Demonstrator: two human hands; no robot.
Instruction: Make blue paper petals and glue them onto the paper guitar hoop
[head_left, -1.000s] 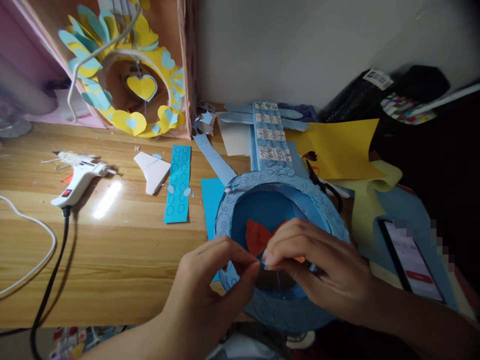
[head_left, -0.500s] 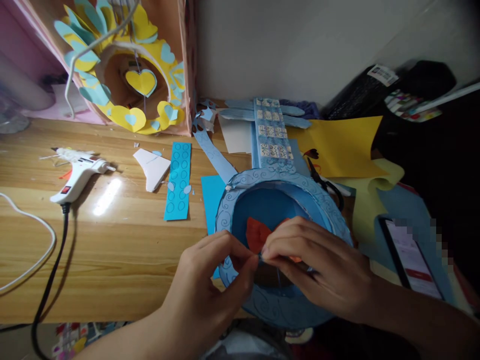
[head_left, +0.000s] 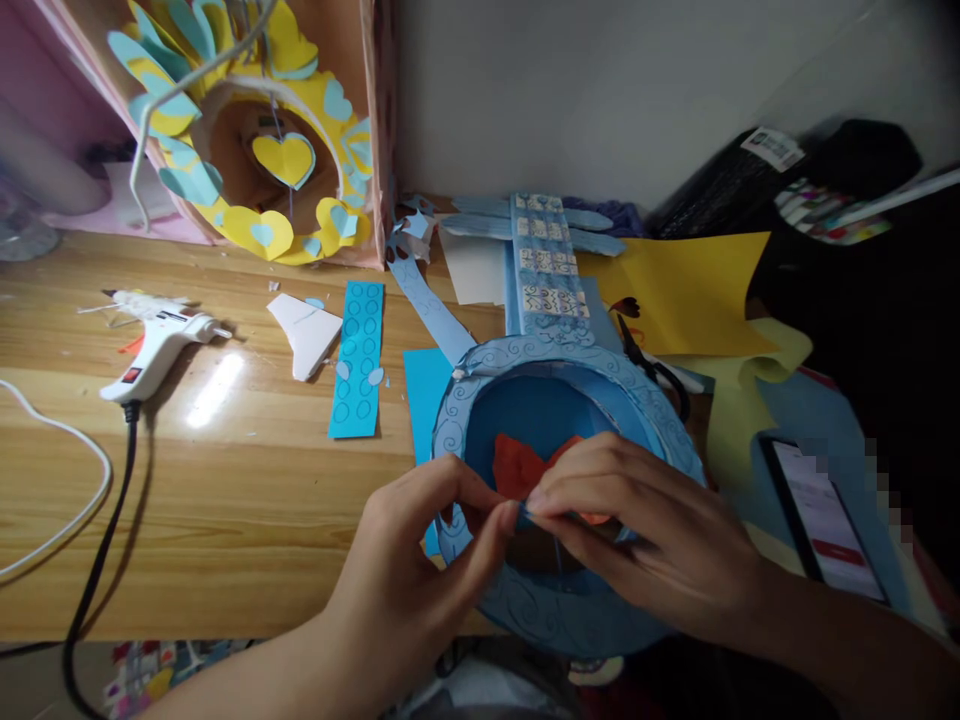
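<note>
A blue paper ring with inked swirls lies near the table's front edge. Over its opening my left hand and my right hand meet fingertip to fingertip. Both are closed in a pinch on a tiny bluish piece, mostly covered by the fingers, so its kind cannot be made out. Just beyond the fingertips an orange-red paper shape shows, partly hidden by my right hand. A thin thread hangs below the right fingers. Behind the ring a patterned blue strip extends toward the wall.
A white glue gun with a black cord lies at the left. Near it are a white scrap and a blue strip with drawn circles. Black-handled scissors, yellow paper and a phone are at the right.
My fingertips have shifted very slightly while keeping their pinch over the ring. The view has moved a little; the other things lie as before.
</note>
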